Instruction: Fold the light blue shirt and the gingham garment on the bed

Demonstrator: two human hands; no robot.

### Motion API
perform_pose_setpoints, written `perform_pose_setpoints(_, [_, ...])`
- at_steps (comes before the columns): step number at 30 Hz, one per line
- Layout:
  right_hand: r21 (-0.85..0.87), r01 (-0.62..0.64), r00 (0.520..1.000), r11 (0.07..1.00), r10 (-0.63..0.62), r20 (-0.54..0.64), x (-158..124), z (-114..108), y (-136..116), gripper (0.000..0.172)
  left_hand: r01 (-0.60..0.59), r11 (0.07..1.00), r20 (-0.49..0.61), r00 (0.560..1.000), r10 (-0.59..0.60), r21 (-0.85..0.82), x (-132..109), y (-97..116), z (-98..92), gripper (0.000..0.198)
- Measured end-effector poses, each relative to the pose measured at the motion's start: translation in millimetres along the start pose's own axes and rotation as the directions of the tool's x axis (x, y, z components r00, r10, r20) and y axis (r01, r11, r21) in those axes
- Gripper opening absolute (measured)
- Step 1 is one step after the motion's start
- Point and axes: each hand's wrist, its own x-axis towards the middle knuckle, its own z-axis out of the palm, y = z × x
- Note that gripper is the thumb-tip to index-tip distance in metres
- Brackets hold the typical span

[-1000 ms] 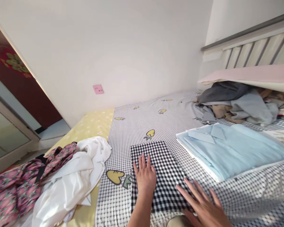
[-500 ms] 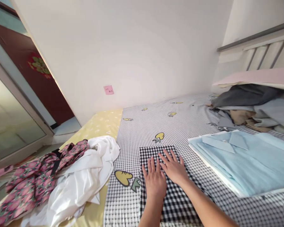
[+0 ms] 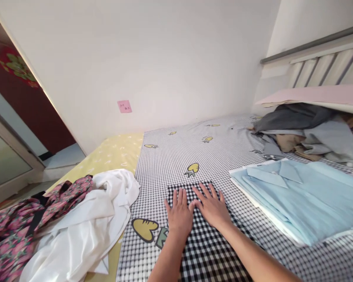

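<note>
A black-and-white gingham garment (image 3: 206, 250), folded into a long strip, lies on the checked bedsheet (image 3: 164, 168) in front of me. My left hand (image 3: 179, 213) rests flat near its far left edge, fingers spread. Beside it my right hand (image 3: 211, 205) lies flat on the far part of the same cloth, fingers apart. The two thumbs come close together or touch. What kind of garment it is I cannot tell, since my forearms cover part of it.
Folded light-blue shirts (image 3: 302, 199) are stacked on the right. Behind them grey and brown clothes (image 3: 306, 125) are heaped under a pink board (image 3: 314, 94). To the left lie a crumpled white satin garment (image 3: 85, 227) and a pink floral one (image 3: 14, 235). A wall (image 3: 164, 58) stands beyond the bed.
My left hand has slid a little towards the far left edge of the gingham cloth. The right hand stays about where it was. The view has turned slightly to the right.
</note>
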Motion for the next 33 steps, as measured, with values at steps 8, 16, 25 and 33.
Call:
perform_pose_setpoints(8, [0.037,-0.037,0.996,0.999,0.034,0.083,-1,-7,-3,0.062,0.149,0.986,0.123,0.983,-0.139,-0.079,34,-23,-17.0,0.067])
perform_pose_setpoints(16, [0.037,-0.035,0.996,0.999,0.032,0.079,-1,-11,-4,0.061,0.185,0.981,0.079,0.98,-0.18,-0.056,11,-21,-15.1,0.068])
perform_pose_setpoints(25, [0.02,-0.033,0.998,0.999,0.031,0.061,-3,-12,-4,0.062,0.193,0.981,0.071,0.979,-0.192,-0.006,-45,-27,-18.9,0.064])
perform_pose_setpoints(33, [0.039,0.007,0.999,0.999,-0.008,0.047,-6,-8,5,0.072,0.058,0.998,0.058,0.997,-0.06,0.033,-113,-78,-32.5,0.057])
